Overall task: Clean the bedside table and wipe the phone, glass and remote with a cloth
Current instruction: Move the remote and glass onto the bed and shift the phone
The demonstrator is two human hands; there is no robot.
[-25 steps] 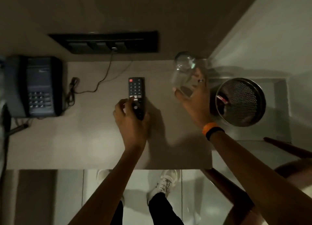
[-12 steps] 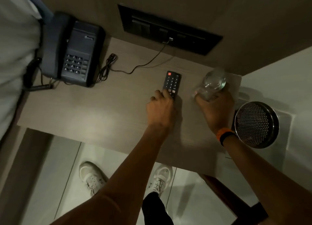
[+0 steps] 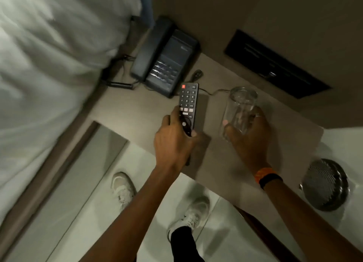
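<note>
Your left hand [image 3: 172, 141] gripped the lower end of the remote [image 3: 187, 104], and your right hand [image 3: 249, 136] was curled round the glass [image 3: 240, 108]. Both things seemed lifted a little above the bedside table [image 3: 137, 112]. To do this step well, you needed a firm hold on the glass and a safe place to put both down, so the top was free for wiping. I counted one remote, one glass, one phone [image 3: 167, 65] at the back corner and one bin [image 3: 326, 185]. No cloth was in view.

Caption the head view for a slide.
Left hand grips the remote, right hand holds the glass over the bedside table, phone behind.
</note>
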